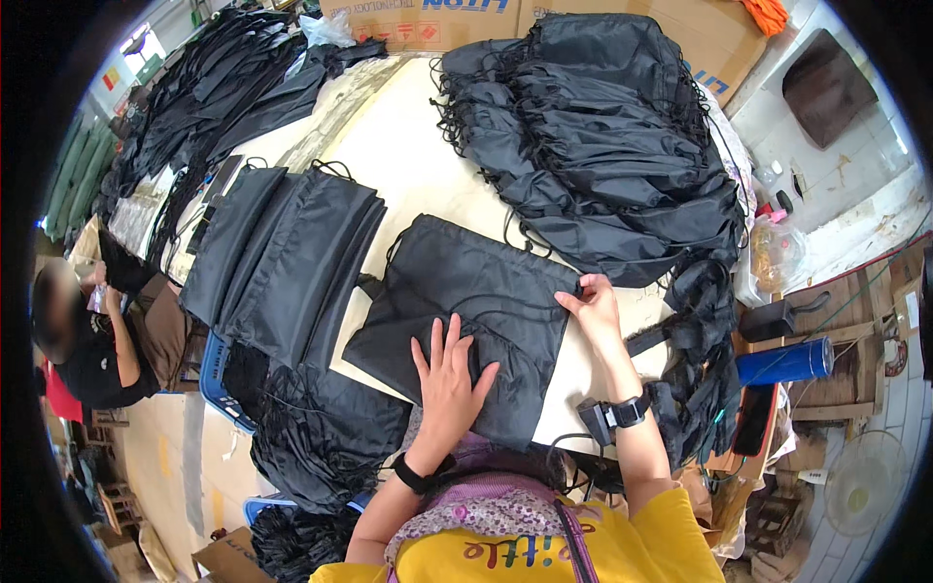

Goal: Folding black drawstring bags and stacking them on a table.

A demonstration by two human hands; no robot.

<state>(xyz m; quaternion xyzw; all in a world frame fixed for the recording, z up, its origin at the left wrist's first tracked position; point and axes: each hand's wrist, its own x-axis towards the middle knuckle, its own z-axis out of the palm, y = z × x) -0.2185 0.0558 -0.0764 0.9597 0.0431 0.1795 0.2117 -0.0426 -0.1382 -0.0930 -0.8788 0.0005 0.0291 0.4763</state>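
Note:
A black drawstring bag (466,301) lies flat on the pale table (408,165) in front of me, its cords trailing over the fabric. My left hand (449,374) rests palm down on the near part of the bag, fingers spread. My right hand (591,303) pinches the bag's right edge near its top corner. Both wrists wear black bands; the right one carries a small black device.
A tall heap of black drawstring bags (603,136) fills the far right. A flat stack of bags (282,262) lies at the left, more bags (321,437) below it. Cardboard boxes (428,19) stand behind. A blue cylinder (785,361) lies right. Another person (87,340) sits at far left.

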